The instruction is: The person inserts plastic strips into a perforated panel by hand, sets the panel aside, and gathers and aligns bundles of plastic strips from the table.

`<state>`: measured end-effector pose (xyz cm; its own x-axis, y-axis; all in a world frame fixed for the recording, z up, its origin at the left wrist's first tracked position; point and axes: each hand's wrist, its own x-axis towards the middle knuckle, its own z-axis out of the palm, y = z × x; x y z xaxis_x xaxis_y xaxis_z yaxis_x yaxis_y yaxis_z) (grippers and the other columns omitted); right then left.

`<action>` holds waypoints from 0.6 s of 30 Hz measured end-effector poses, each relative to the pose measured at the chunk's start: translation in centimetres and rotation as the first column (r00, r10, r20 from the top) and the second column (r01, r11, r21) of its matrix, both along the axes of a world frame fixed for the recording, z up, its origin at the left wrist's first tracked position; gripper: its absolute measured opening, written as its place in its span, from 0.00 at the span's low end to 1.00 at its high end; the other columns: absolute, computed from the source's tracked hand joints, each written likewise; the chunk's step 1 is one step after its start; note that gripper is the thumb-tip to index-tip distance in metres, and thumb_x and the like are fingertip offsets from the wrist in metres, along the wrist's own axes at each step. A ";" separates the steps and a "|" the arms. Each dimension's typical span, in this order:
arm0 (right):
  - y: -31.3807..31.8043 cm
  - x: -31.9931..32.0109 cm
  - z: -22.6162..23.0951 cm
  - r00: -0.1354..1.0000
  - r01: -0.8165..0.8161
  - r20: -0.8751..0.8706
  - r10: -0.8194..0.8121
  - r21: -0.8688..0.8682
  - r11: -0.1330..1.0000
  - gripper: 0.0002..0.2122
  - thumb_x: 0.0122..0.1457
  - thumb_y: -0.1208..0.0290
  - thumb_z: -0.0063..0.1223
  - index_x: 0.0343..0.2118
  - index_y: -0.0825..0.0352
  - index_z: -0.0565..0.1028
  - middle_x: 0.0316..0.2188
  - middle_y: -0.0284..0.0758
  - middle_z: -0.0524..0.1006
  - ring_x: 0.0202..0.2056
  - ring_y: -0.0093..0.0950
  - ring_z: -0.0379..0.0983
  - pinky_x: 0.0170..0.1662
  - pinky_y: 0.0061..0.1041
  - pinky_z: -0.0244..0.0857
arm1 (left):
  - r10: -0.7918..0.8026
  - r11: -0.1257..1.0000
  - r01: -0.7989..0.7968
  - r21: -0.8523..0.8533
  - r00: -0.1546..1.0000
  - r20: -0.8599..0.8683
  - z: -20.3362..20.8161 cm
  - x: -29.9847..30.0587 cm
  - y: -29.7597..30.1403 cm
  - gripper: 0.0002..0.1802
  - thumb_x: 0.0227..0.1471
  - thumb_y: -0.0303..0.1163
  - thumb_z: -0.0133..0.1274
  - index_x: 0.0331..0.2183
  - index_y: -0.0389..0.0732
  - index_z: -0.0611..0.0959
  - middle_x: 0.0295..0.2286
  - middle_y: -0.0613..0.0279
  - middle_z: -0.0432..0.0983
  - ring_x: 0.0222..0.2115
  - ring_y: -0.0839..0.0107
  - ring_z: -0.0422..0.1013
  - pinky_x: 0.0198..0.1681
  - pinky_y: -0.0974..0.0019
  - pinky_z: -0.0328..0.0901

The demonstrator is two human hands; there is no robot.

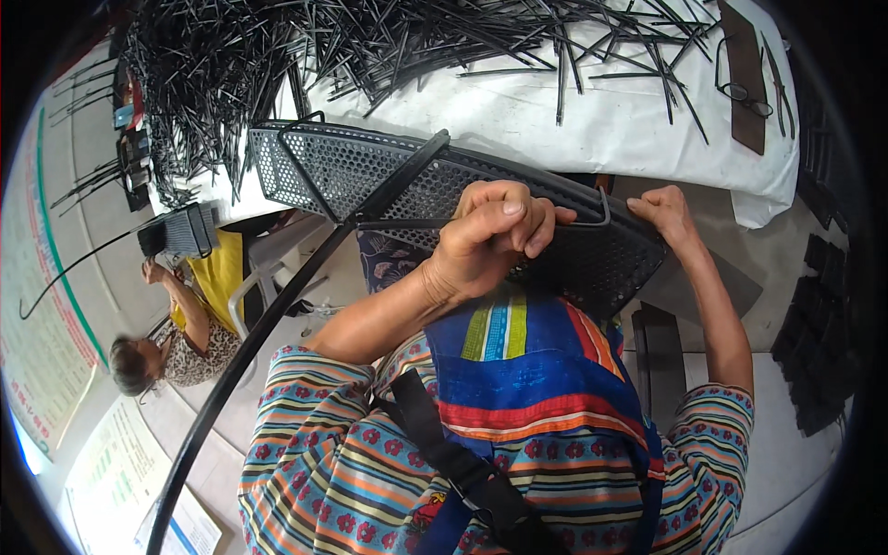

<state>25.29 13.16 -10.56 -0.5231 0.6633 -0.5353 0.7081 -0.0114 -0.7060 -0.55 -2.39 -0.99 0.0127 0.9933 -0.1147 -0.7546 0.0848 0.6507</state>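
Note:
Across my lap leans a long black perforated metal basket (333, 171), tilted, its holed side facing up. A flat black bar (400, 176) and a thin black wire rod (407, 225) cross its front, meeting near a long black handle (268, 319) that curves to the lower left. My left hand (495, 222) has its fingers curled around the wire rod over the basket's middle. My right hand (661, 213) is closed at the basket's right end, thumb and fingers at its edge; part of that grip is hidden.
A white-covered table (518, 134) stands ahead, with a heap of loose black strips (388, 46) on it. Glasses (745, 97) lie on a brown board (747, 129) at the right. Another person (176, 342) sits at left, beside a black mesh piece (180, 231). Dark stacked pieces (814, 342) lie at right.

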 end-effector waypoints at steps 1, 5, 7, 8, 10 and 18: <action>-0.1 0.5 -0.5 1.000 0.005 0.002 -0.005 -0.002 1.000 0.25 0.53 0.61 0.61 0.08 0.65 0.61 0.10 0.20 0.54 0.17 0.13 0.48 0.19 0.23 0.42 | -0.005 1.000 0.005 -0.013 1.000 0.002 0.1 -0.1 0.3 0.21 0.50 0.42 0.52 0.13 0.45 0.67 0.12 0.70 0.59 0.20 0.73 0.62 0.53 0.54 0.60; -0.3 1.4 -1.6 0.999 0.028 -0.014 -0.029 -0.069 0.997 0.24 0.55 0.61 0.60 0.09 0.63 0.61 0.11 0.19 0.55 0.17 0.12 0.48 0.19 0.23 0.41 | -0.018 0.999 0.017 -0.027 1.000 -0.003 -0.1 -0.2 0.4 0.20 0.49 0.42 0.52 0.13 0.46 0.67 0.12 0.70 0.59 0.20 0.73 0.62 0.53 0.54 0.59; -0.2 1.1 -1.5 1.000 0.025 0.009 -0.024 -0.090 0.996 0.23 0.56 0.61 0.59 0.10 0.61 0.60 0.12 0.18 0.55 0.17 0.12 0.48 0.19 0.23 0.40 | -0.021 1.000 0.021 -0.001 1.000 0.020 -0.5 -0.3 0.3 0.19 0.49 0.41 0.52 0.13 0.46 0.67 0.12 0.70 0.59 0.20 0.73 0.62 0.54 0.54 0.59; 0.1 1.0 -1.5 0.999 0.050 0.016 -0.048 -0.149 0.988 0.23 0.56 0.61 0.59 0.10 0.61 0.60 0.12 0.18 0.55 0.17 0.12 0.48 0.19 0.23 0.40 | -0.026 1.000 0.026 -0.005 0.999 0.023 -0.5 -0.2 0.4 0.19 0.49 0.41 0.52 0.13 0.46 0.67 0.12 0.70 0.59 0.20 0.73 0.62 0.54 0.54 0.59; 0.3 0.7 -1.3 0.997 0.081 0.016 -0.080 -0.225 0.971 0.22 0.56 0.61 0.58 0.10 0.60 0.61 0.12 0.18 0.56 0.16 0.12 0.49 0.19 0.22 0.41 | -0.015 1.000 0.015 0.007 1.000 0.027 -0.4 -0.3 0.7 0.19 0.48 0.41 0.53 0.14 0.46 0.67 0.13 0.70 0.60 0.20 0.73 0.62 0.54 0.54 0.58; -0.2 0.0 -0.4 0.999 0.041 0.018 -0.038 -0.212 0.976 0.21 0.55 0.63 0.60 0.10 0.66 0.66 0.12 0.19 0.58 0.17 0.12 0.51 0.20 0.22 0.46 | -0.026 1.000 0.026 -0.003 0.999 0.039 -0.3 0.3 0.4 0.18 0.48 0.40 0.54 0.14 0.46 0.67 0.13 0.70 0.60 0.21 0.73 0.63 0.55 0.53 0.58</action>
